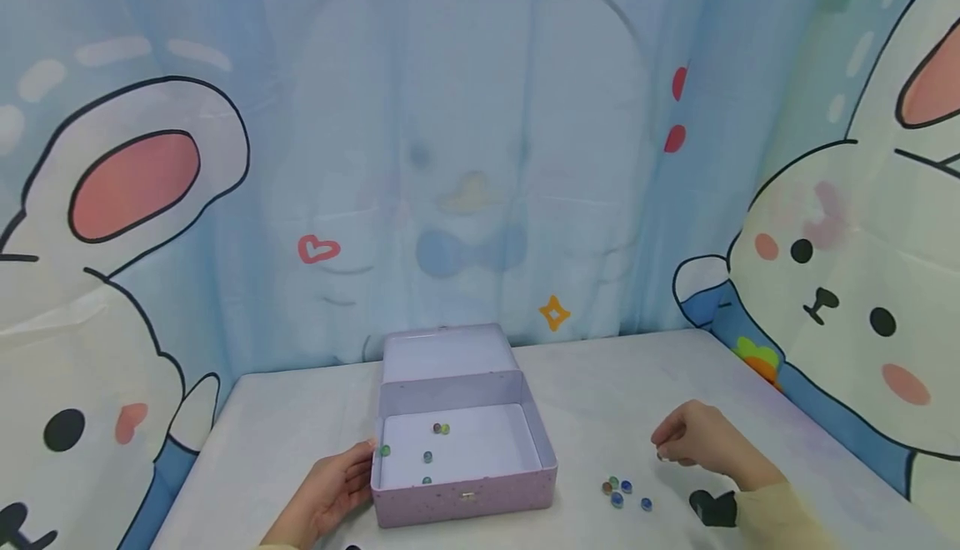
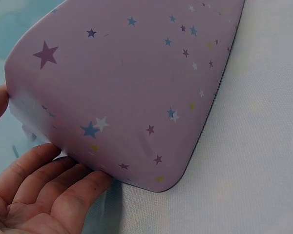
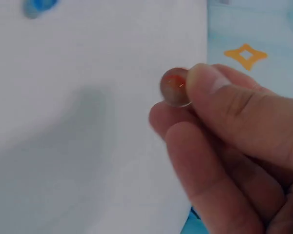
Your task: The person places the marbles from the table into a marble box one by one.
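Lilac star-print box (image 1: pixel 465 483) sits open on the bench (image 1: pixel 285 417), lid tipped back toward the curtain. Left hand (image 1: pixel 330 492) lies flat against the box's left wall, fingers (image 2: pixel 49 180) straight, gripping nothing. Five marbles (image 1: pixel 427 456) lie loose inside the box. Right hand (image 1: pixel 693 437) is raised to the right of the box, thumb and fingertips (image 3: pixel 219 141) pinching one reddish marble (image 3: pixel 175 87). A small cluster of marbles (image 1: pixel 621 492) lies on the bench between the box and the right hand, just off the box's front right corner.
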`<move>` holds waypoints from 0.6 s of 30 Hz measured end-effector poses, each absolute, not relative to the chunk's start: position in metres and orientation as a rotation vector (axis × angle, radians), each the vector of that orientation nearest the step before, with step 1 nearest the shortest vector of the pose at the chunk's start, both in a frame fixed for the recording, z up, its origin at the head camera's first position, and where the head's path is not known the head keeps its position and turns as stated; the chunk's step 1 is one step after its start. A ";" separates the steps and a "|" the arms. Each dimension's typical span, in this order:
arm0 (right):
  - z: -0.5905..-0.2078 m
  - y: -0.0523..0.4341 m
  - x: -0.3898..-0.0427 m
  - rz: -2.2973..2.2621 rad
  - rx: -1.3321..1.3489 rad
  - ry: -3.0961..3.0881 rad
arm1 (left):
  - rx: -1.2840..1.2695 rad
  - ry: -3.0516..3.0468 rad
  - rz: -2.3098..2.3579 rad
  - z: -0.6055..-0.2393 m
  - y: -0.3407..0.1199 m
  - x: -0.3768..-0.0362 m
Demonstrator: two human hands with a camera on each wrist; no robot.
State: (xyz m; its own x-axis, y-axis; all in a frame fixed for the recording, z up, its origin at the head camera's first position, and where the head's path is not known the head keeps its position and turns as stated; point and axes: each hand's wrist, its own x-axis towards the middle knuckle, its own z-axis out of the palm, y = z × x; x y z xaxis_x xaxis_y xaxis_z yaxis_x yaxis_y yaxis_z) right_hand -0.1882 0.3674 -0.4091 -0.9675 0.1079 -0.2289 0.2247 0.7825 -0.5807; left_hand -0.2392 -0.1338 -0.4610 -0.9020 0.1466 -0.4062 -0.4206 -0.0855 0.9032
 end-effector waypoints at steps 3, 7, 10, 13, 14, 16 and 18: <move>-0.401 0.368 -0.192 -0.950 0.273 2.780 | -0.299 1.813 2.046 -0.461 -0.134 -0.240; -0.393 0.358 -0.202 -1.000 0.261 2.774 | -0.281 1.820 2.054 -0.462 -0.134 -0.240; -0.385 0.340 -0.211 -1.053 0.213 2.784 | -0.269 1.817 2.059 -0.463 -0.134 -0.240; -0.376 0.315 -0.222 -1.108 0.139 2.797 | -0.274 1.816 2.056 -0.464 -0.135 -0.241; -0.373 0.305 -0.226 -1.124 0.108 2.799 | -0.279 1.816 2.055 -0.464 -0.135 -0.242; -0.367 0.286 -0.235 -1.149 0.038 2.802 | -0.276 1.814 2.054 -0.465 -0.135 -0.242; -0.362 0.267 -0.243 -1.166 -0.037 2.802 | -0.262 1.811 2.057 -0.466 -0.136 -0.241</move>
